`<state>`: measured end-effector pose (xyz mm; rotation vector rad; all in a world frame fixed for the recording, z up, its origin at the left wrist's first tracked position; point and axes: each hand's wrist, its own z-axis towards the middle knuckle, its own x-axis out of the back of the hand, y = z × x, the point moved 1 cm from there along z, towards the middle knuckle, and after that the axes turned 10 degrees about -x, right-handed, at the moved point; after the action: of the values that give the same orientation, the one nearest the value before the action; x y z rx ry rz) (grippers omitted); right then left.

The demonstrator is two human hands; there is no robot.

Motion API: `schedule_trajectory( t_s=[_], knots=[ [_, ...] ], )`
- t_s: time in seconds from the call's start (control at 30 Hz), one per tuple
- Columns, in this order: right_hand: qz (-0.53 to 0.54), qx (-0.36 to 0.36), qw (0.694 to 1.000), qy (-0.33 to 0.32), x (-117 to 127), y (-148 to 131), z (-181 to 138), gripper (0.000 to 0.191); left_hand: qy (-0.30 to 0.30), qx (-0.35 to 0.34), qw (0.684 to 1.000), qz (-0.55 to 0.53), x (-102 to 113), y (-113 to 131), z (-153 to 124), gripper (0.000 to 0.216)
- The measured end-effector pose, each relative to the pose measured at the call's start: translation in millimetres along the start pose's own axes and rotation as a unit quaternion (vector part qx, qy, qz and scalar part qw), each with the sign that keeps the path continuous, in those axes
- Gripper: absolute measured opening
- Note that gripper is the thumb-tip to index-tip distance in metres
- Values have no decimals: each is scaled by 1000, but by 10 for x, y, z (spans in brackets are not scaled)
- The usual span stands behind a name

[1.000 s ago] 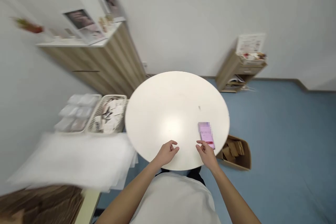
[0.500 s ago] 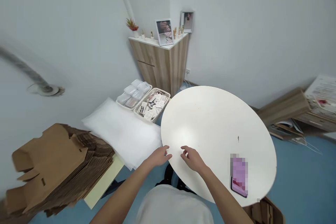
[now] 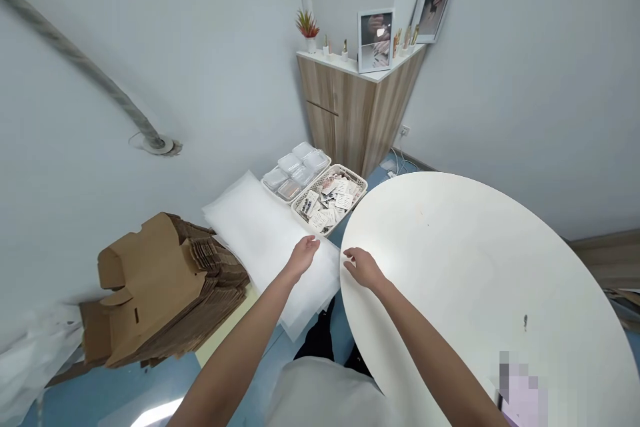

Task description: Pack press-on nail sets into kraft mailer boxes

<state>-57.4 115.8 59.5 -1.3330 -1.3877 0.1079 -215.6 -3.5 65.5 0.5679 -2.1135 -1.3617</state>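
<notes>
No writing can be read. The cards [image 3: 327, 200] in the white basket [image 3: 356, 177] carry print too small to make out, and the phone [image 3: 525, 400] at the near right of the desk is blurred out.

The desk [image 3: 450, 260] is round, white and glossy, with a small dark speck on the right part of its top. It stands on a blue floor [image 3: 150, 387] in the corner of a room with pale grey walls. A wood cabinet [image 3: 350, 113] fills the corner and carries two picture frames [image 3: 375, 40], a small red-leaved plant [image 3: 307, 23] and a few tiny ornaments. A grey pipe [image 3: 80, 63] runs slantwise into the left wall. Beside the basket sits a batch of clear boxes [image 3: 296, 167]. At the left lies a pile of flattened cardboard boxes [image 3: 160, 287].

The foam sheets [image 3: 260, 233] are a thick white stack, soft-edged and matt. They lie to the left of the desk, between the cardboard and the basket, with their right corner just beside the desk's rim.

The left hand [image 3: 303, 255] is over the right end of the stack, its fingers straight, close together and holding nothing. Whether it touches the foam cannot be told. The right hand [image 3: 363, 267] is at the desk's left rim, its fingers loosely spread and bent, empty too.
</notes>
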Motion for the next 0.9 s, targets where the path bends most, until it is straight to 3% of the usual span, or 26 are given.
schedule_trajectory(
  t_s=[0.13,0.23,0.33,0.4,0.5,0.6,0.77,0.9],
  knots=[
    [2,9,999,32,-101,-352,613,33,25,63,985,-158,116,103,538,58],
    [-31,11,998,51,-173,-594,1052,38,10,97,976,-192,171,145,871,73],
    [-65,23,996,54,-252,-785,1411,40,2,122,962,-243,211,133,1094,78],
    [-80,36,994,57,-312,-875,1590,41,16,140,935,-324,223,111,1188,80],
    [-102,42,993,50,-403,-948,1778,41,35,152,887,-435,223,91,1285,77],
    [-126,14,991,36,-463,-958,1889,40,56,151,865,-476,227,76,1354,69],
    [-121,-41,992,25,-476,-915,1978,34,48,170,868,-464,264,13,1406,65],
    [-65,-72,994,60,-456,-854,1987,26,36,146,888,-434,278,5,1391,67]
  ],
)
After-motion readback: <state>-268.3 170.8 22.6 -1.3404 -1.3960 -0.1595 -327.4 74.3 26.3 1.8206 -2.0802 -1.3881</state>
